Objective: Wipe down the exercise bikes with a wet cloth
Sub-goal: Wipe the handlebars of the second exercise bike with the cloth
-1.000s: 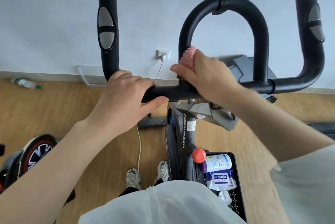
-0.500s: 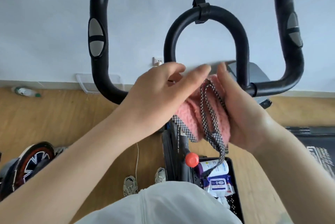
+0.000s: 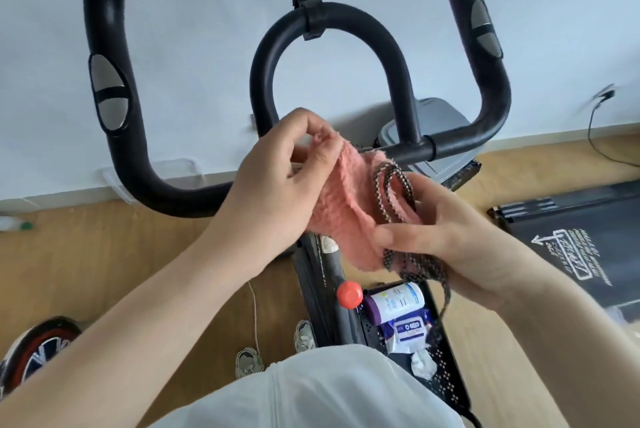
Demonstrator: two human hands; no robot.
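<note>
My left hand (image 3: 277, 178) and right hand (image 3: 446, 237) both pinch the cloth (image 3: 343, 206) | risk: loose checked trim (image 3: 398, 185) snags handlebar (image 3: 180, 199), cloth drops

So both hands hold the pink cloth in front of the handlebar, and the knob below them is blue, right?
No: the head view shows the knob is orange-red, not blue. The left hand and the right hand do hold the pink cloth in front of the handlebar.
</note>
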